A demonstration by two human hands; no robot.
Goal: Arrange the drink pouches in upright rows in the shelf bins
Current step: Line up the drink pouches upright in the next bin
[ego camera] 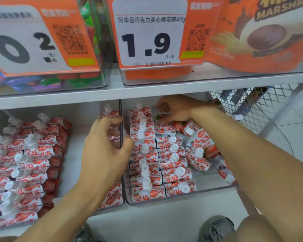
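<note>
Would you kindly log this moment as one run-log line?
left hand: on bin divider | right hand: at rear pouches, grip unclear | right bin: two upright rows, right side jumbled

Left hand (pixel 106 151) over clear divider wall between two clear bins, fingers curled, thumb against front-left row of upright drink pouches (pixel 144 165) in right bin (pixel 182 196). Right hand (pixel 175 109) at back of same bin, fingers closed on red-and-white pouch (pixel 162 117). Two tidy rows stand at bin's left; pouches at its right lie tilted, jumbled. Left bin (pixel 87 201) holds leaning rows of pouches (pixel 24 163). Price tag "1.9" (pixel 149 32) on upper shelf. Grey shoes (pixel 215 227) below.
</note>
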